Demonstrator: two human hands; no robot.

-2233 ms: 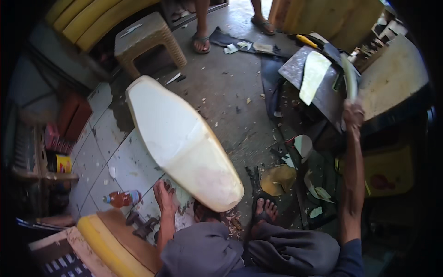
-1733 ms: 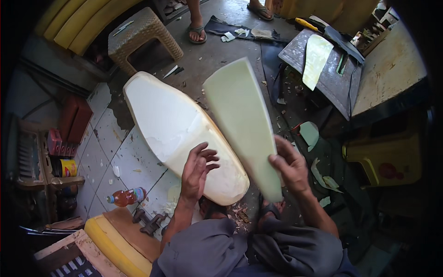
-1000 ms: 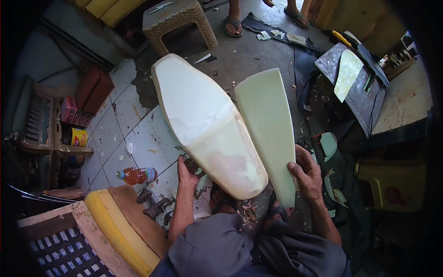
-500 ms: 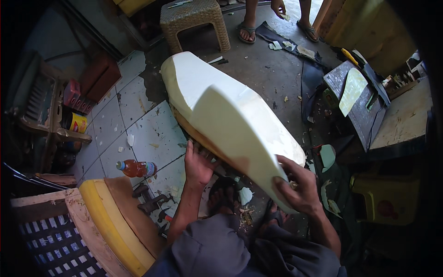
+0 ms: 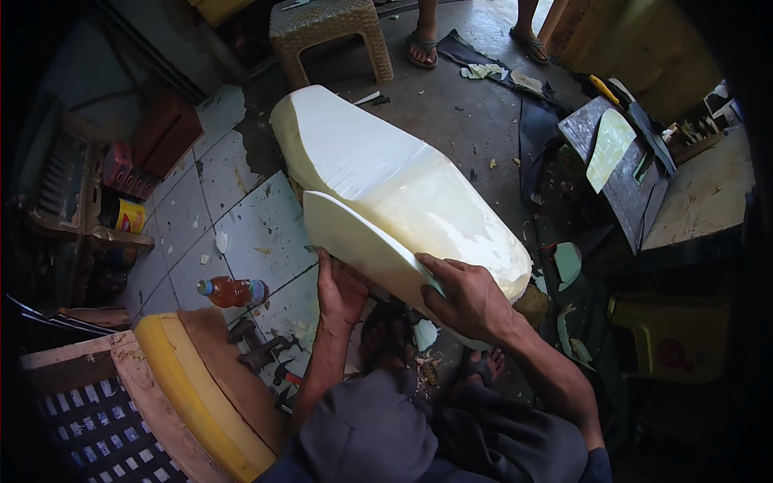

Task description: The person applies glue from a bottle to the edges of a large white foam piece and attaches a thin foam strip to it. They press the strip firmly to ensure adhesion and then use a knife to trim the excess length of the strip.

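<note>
A long, pale motorcycle seat foam [image 5: 451,193] slants across the floor in front of me. Against its near side leans a thin cream foam sheet [image 5: 354,237] with a pointed far end. My right hand [image 5: 467,298] grips the sheet's upper edge near its near end, thumb on the close face. Palm up, my left hand [image 5: 342,294] is at the sheet's lower left edge, its thumb at the edge; the fingertips are hidden behind the sheet, apparently holding it.
An amber drink bottle [image 5: 233,291] lies on the tiles by a hammer [image 5: 286,374]. A woven stool [image 5: 330,32] stands beyond, near another person's feet [image 5: 423,50]. Foam scraps litter the floor. A yellow-padded wooden frame [image 5: 201,394] sits lower left; a dark board [image 5: 596,145] is right.
The foam sheet has swung down and left, baring more of the seat foam. My right hand has moved left and up with it. The other person's hand has left the picture.
</note>
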